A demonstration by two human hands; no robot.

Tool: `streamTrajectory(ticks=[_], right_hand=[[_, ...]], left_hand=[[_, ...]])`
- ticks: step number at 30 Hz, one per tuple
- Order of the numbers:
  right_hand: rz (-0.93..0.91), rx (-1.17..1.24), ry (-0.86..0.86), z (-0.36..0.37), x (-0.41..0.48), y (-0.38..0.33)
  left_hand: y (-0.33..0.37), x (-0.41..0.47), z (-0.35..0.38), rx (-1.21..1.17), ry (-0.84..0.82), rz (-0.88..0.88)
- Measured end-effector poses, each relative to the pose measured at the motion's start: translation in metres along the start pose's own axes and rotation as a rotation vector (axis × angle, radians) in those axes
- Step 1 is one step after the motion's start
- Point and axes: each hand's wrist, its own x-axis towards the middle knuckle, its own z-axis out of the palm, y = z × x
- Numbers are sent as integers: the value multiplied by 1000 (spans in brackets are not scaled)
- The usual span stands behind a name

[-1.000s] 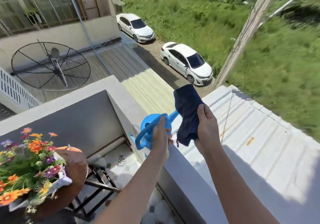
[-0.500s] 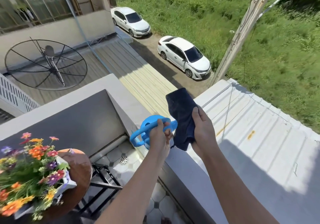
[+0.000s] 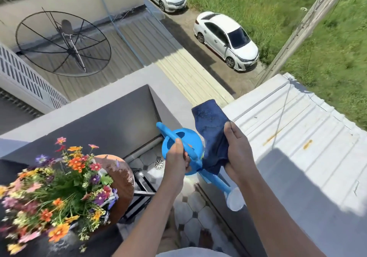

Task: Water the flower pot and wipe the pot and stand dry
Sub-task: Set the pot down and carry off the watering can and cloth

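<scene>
Beyond the grip, two white cars (image 3: pixel 226 40) park below; a satellite dish (image 3: pixel 63 43) sits far left; a floor drain (image 3: pixel 158 164) lies just beneath.

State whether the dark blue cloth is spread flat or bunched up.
Bunched: the right hand grips the cloth mid-length, its ends hanging crumpled beside the watering can.

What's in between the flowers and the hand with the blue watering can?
In the head view, the wet round top of the brown stand lies between the flowers and the left hand holding the watering can; tiled floor shows below.

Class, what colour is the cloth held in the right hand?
Dark navy blue cloth, seen in the head view.
</scene>
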Motion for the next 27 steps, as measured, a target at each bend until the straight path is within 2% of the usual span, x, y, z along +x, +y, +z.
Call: streamTrajectory(ticks=[3,7,10,13,20,25,27], right_hand=[[45,-73,7,18,14,23],[167,-147,18,30,36,70],[191,-182,75,33,55,116],[239,-295,84,34,80,168],[336,-445,79,-9,145,322],[383,-475,135,-62,188,419],[402,-448,134,-83,204,449]], left_hand=[[-4,19,-25,-20,81,-32],[-25,47,-61,18,72,-78],[-59,81,-87,182,100,-61],[-96,114,-103,353,202,-49],[-233,222,-135,580,328,-143],[-339,317,-148,670,273,-215],[-373,346,-152,654,299,-240]])
